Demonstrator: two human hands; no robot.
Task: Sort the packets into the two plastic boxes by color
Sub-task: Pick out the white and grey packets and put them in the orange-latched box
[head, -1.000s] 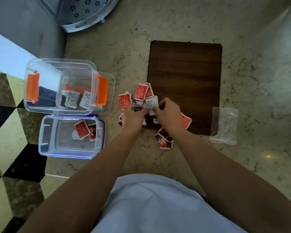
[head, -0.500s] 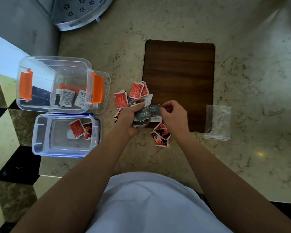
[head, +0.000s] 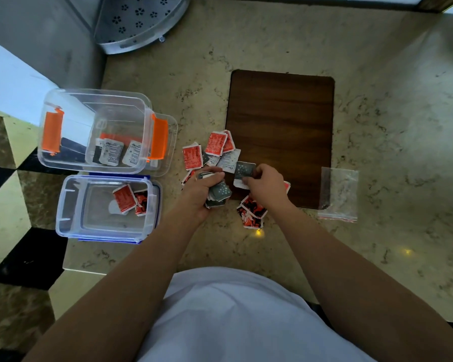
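A heap of red packets (head: 216,143) and grey-white packets (head: 228,161) lies on the marble counter at the left edge of a wooden board. My left hand (head: 203,190) grips a bunch of grey packets (head: 219,193). My right hand (head: 266,184) pinches one grey packet (head: 243,169) just right of that bunch. The orange-latched box (head: 94,100) at the left holds grey-white packets (head: 111,152). The blue-latched box (head: 63,205) in front of it holds red packets (head: 124,198). More red packets (head: 251,211) lie below my right hand.
The dark wooden board (head: 281,121) lies in the middle of the counter. An empty zip bag (head: 339,193) rests at its right corner. A perforated metal rack (head: 139,19) stands at the back left. The counter's edge drops to a tiled floor (head: 13,252) on the left.
Both hands lifted from the heap. My left hand gathered a bunch of grey packets, and my right hand picked up one more grey packet beside it.
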